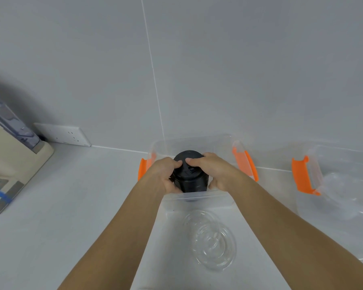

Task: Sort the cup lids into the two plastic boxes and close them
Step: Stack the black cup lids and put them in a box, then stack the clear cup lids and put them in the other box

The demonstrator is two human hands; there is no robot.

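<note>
Fingers [177, 164] of both hands clasp the black lid stack [190, 174] inside the clear box's [197, 141] walls.

**Tight around the middle box, open to the lower left**

My left hand [166, 174] and my right hand [213, 171] close off the stack of black lids [190, 174] inside the clear box [197, 141] at centre frame. Its orange latches [244, 164] stick out on both sides. Just below it, the clear lids [210, 239] take up the counter between my forearms. The second box [333, 181] fills the right edge. The counter [71, 206] at lower left lies bare up to the appliance [11, 162] and wall socket [63, 133] at the left.
</note>
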